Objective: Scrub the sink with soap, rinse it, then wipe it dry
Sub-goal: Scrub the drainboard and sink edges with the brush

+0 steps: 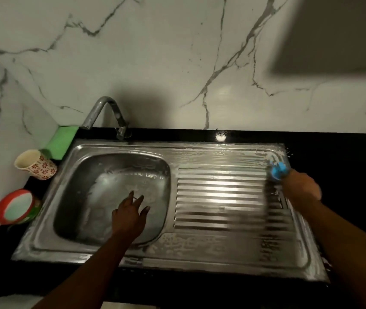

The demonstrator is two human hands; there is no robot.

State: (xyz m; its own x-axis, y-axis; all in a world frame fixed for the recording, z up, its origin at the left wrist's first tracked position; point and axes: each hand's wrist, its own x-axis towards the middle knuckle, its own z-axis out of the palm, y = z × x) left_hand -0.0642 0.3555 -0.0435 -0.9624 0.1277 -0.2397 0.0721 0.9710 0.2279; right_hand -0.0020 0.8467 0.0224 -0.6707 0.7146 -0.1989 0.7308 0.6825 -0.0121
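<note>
A steel sink (119, 150) with a ribbed drainboard (222, 197) is set in a black counter; soapy film covers the basin and the board. My left hand (129, 214) hovers over the basin with its fingers spread and holds nothing. My right hand (301, 186), blurred by motion, grips a blue scrubber (278, 170) against the far right corner of the drainboard. A metal tap (106, 112) stands behind the basin, and no water runs from it.
A green sponge or cloth (62, 141) leans in the back left corner. A floral cup (36, 163) and a red tub of white soap (16, 207) stand on the counter (344, 157) left of the sink. A marble wall rises behind.
</note>
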